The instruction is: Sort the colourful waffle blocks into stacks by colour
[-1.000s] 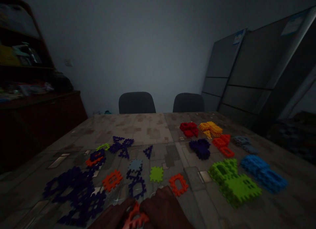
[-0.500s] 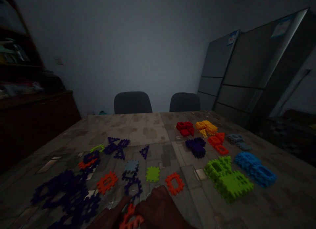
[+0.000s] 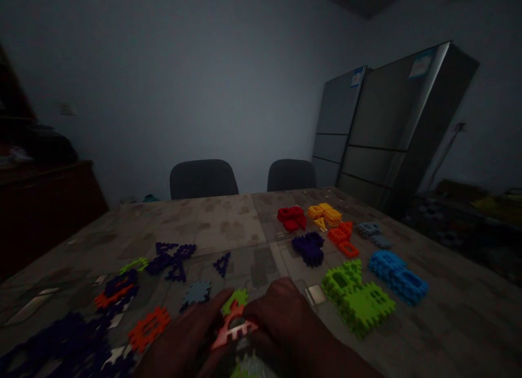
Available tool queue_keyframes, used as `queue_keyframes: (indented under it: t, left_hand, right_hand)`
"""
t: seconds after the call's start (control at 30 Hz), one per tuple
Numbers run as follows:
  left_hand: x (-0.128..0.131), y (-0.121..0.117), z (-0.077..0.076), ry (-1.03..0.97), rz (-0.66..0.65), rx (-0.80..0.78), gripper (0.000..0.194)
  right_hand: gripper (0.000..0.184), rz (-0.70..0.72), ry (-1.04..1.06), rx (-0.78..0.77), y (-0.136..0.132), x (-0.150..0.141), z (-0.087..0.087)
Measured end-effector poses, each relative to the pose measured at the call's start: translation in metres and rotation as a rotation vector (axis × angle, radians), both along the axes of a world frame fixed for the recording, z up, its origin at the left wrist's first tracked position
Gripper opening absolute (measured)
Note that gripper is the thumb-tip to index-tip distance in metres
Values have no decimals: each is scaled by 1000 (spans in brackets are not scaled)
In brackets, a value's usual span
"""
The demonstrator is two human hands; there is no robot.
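Low in the head view, my left hand (image 3: 183,337) and my right hand (image 3: 287,315) close in on an orange toothed building tile (image 3: 223,335) from either side. The fingers of both pinch its edges, and the tile is tilted up with a round opening in it. Just behind it a lime-green square tile (image 3: 240,296) is partly covered. Something pale and green shows blurred below the orange tile, too unclear to name. Near my left hand lie an orange window tile (image 3: 149,328) and a grey square tile (image 3: 198,293).
Dark purple tiles (image 3: 61,342) are heaped at the left. On the right stand stacks of green (image 3: 367,307), blue (image 3: 397,274), purple (image 3: 309,248), red (image 3: 291,218) and yellow tiles (image 3: 325,214). Two chairs (image 3: 204,178) are behind the table (image 3: 228,217).
The view has shifted so the tabletop pieces appear further left. Both hands have risen in view with the orange tile, which is now tilted and overlaps the green square.
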State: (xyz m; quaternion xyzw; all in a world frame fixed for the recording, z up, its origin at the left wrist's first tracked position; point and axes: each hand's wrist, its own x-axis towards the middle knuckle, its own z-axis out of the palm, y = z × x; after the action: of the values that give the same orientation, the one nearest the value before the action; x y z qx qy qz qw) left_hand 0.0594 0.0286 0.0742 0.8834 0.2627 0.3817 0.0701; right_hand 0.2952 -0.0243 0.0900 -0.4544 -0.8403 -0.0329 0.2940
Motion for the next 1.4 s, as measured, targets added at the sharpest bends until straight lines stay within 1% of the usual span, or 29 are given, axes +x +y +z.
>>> queue_keyframes:
  t: [0.07, 0.1, 0.2, 0.27, 0.33, 0.4, 0.47, 0.53, 0.6, 0.67, 0.73, 0.77, 0.87, 0.97, 1.07, 1.17, 1.27, 1.4]
  left_hand:
    - [24, 3, 19, -21, -6, -33, 63]
    - [38, 5, 25, 0, -79, -48, 65]
    - [83, 17, 31, -8, -192, -127, 66]
    - [112, 27, 35, 34, -240, -231, 69]
    - [139, 37, 44, 69, -278, -320, 73]
    - [163, 47, 57, 74, -304, -398, 71]
    - [185, 60, 69, 75, -328, -476, 63]
    - [209, 75, 76, 93, -358, -549, 51]
    - [236, 92, 76, 119, -396, -609, 37]
    - [267, 108, 73, 139, -425, -682, 22]
    - [299, 121, 66, 153, -439, -761, 9]
    - [314, 126, 63, 165, -442, -801, 9]
    - [353, 135, 51, 204, -446, -900, 18]
    - [379, 138, 38, 207, -421, -951, 22]
    - [394, 141, 26, 198, -390, -981, 26]
    - [403, 144, 17, 198, -376, -1017, 26]
    - [409, 146, 12, 201, -387, -1054, 24]
    - [412, 144, 7, 197, -436, -1095, 23]
  right_hand:
    - [11, -18, 37, -5, -4, 26, 16]
    - [11, -24, 48, -14, -6, 40, 23]
    - [11, -72, 52, -54, -13, 88, 39]
    - [11, -123, 46, -60, -17, 123, 46]
    - [13, -163, 49, -51, -17, 161, 53]
    - [17, -215, 81, -73, -13, 202, 61]
    - [26, -261, 110, -103, -5, 243, 68]
    - [35, -291, 121, -122, 6, 281, 72]
    - [42, -309, 127, -143, 19, 312, 70]
    - [46, -317, 131, -168, 32, 336, 64]
    - [48, -313, 131, -198, 45, 354, 55]
    - [48, -306, 130, -213, 50, 361, 50]
    - [47, -278, 125, -259, 64, 378, 39]
    - [45, -254, 110, -302, 75, 389, 34]
    - [43, -231, 86, -337, 85, 395, 30]
    - [43, -208, 61, -355, 95, 400, 25]
    - [45, -184, 29, -364, 104, 404, 22]
    - [44, -152, -22, -376, 111, 409, 20]
